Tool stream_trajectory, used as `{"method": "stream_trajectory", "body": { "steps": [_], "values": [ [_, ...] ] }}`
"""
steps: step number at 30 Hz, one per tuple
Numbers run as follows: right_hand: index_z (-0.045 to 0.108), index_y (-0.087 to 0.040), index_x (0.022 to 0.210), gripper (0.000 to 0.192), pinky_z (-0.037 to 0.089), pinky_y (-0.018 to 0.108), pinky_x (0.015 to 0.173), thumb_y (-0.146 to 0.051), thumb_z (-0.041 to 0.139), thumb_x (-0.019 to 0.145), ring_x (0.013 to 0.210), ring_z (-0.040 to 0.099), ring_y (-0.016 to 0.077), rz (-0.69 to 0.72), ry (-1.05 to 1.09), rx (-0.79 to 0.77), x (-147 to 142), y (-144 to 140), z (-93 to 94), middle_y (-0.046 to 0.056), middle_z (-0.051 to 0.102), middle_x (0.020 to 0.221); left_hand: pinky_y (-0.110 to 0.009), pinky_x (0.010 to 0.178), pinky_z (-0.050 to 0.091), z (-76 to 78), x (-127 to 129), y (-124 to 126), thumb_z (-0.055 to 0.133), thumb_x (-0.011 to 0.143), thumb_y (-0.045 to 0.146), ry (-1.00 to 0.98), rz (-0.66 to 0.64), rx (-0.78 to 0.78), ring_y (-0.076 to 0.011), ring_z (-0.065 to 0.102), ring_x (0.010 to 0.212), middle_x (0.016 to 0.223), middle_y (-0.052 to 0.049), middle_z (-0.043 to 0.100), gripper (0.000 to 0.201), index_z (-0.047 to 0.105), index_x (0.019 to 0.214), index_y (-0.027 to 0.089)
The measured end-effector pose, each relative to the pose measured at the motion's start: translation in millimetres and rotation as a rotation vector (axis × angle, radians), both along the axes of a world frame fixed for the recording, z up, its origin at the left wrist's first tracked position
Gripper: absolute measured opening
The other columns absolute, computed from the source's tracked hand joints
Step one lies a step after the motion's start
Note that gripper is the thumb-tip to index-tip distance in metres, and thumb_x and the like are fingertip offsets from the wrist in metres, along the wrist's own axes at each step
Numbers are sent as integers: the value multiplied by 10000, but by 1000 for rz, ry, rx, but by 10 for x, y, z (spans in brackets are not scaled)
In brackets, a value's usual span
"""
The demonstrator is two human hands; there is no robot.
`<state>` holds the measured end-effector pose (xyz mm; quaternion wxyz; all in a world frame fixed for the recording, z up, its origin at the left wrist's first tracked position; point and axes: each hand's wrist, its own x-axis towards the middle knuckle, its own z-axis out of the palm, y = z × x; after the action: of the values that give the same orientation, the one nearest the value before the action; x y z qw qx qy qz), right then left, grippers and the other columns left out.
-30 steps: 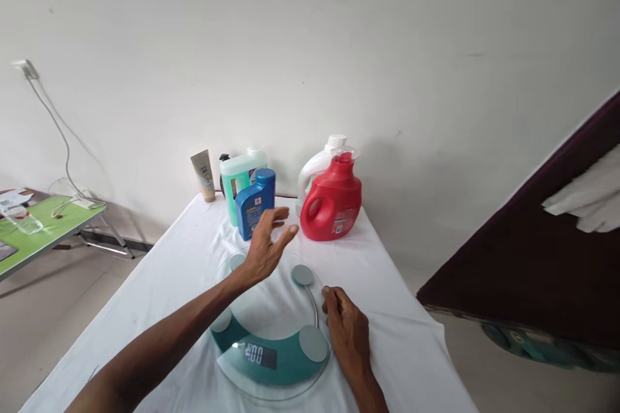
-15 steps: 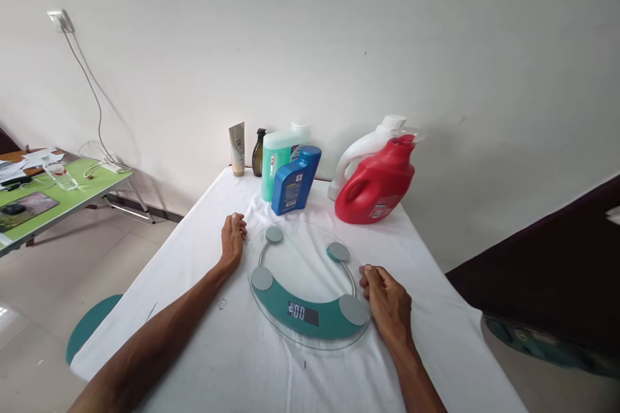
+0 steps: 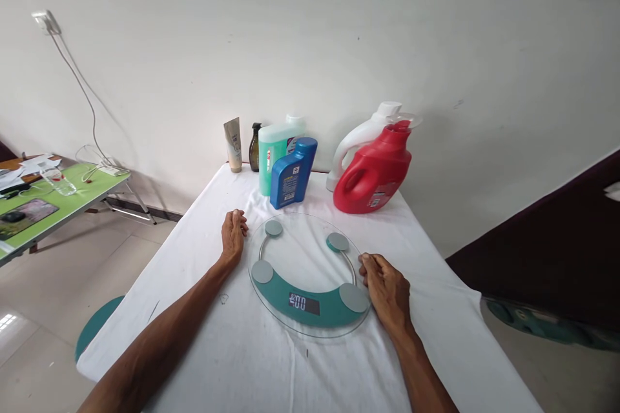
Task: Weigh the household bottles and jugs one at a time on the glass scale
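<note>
A round glass bathroom scale lies flat on the white-covered table, its teal curved band toward me. The lit display reads what looks like zeros. My left hand rests on its side on the cloth just left of the glass, fingers loosely bent and apart, holding nothing. At the right rim is my right hand, its thumb and fingers closed at the glass edge; the fingertips are partly hidden. Beyond the scale stand a blue bottle and a red jug, which tilts to the right.
Behind the blue bottle is a green bottle; a white jug stands behind the red one. A beige tube and a dark pump bottle are at the back left. A green side table holds papers and a mouse.
The view has shifted slightly, so the things sit a little higher in it. Both hands and the scale keep their places relative to each other.
</note>
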<state>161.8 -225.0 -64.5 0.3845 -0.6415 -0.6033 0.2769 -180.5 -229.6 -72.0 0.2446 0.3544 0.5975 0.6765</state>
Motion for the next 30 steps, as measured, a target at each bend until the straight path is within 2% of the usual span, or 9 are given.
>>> {"method": "stream_trajectory", "body": {
  "steps": [12,30],
  "values": [
    [582,-276,755,475,488,351,662,-685,417,931,602,634,216,31,20,33,14,3,-23,60,725,716,-283,577,478,46,14,-37,551,961,807,5,-42,-9,-131,583,632,837,-26,633,631,647,970,183],
    [602,-266,786,461,476,347,633,-677,442,920,590,639,219,14,50,28,2,8,-37,70,734,720,-297,588,480,107,25,-74,529,973,797,43,-85,-31,-143,572,627,801,-31,633,620,656,945,190]
  ]
}}
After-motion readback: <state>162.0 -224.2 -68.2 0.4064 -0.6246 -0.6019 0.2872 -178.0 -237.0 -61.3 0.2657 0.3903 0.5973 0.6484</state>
